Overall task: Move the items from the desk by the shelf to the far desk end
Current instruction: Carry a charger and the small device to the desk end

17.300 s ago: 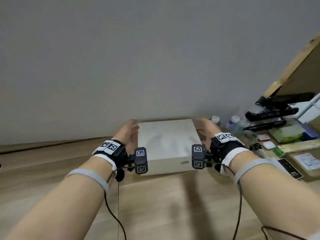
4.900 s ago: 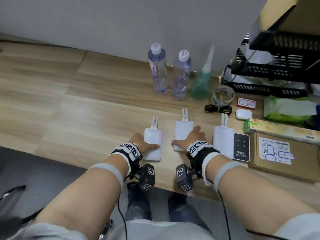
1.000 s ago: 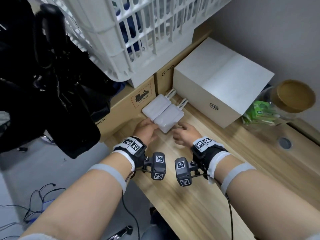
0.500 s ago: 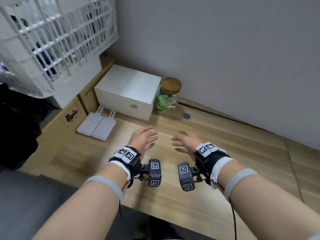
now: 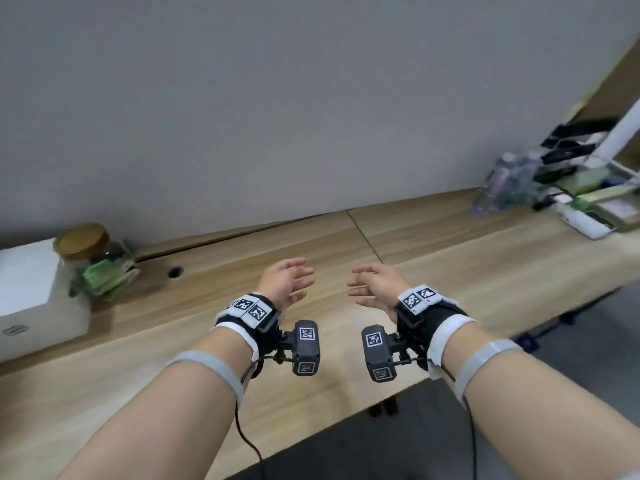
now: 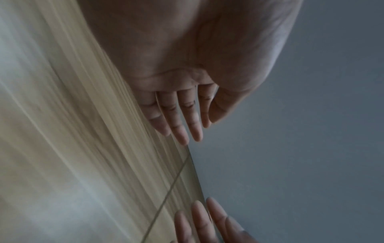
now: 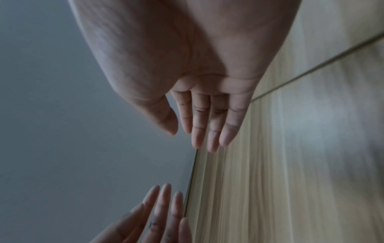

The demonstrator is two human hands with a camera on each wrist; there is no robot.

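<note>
Presently both hands are empty: the left hand (image 5: 285, 284) and the right hand (image 5: 375, 287) hover palms facing each other above the middle of the desk (image 5: 450, 268), fingers loosely spread and holding nothing. Both wrist views confirm bare palms and straight fingers over the wood.

Remaining items lie at the desk's right end, below the shelf (image 5: 588, 133): clear bottles (image 5: 502, 185) by the back edge, a flat white device (image 5: 585, 225) nearer the front edge, and boxed goods behind it, all blurred. The white box (image 5: 31, 289) and the lidded jar (image 5: 93, 261) stand at the left end against the back edge, the jar just beside the box.

Handling assessment: the flat device is judged light, rigid and smooth-shelled; a pinch across its long edges should serve, keeping clear of any protruding prongs, which cannot be made out here. The bottles are judged heavier if filled, thin-walled and apt to yield; grasp round the mid-body, upright.

Change from half a second earlier: the view has swung rightward, so the two white devices set down near the cardboard box at the left end have passed out of frame, and the shelf end has come into sight. The hands have kept their empty, facing posture.
</note>
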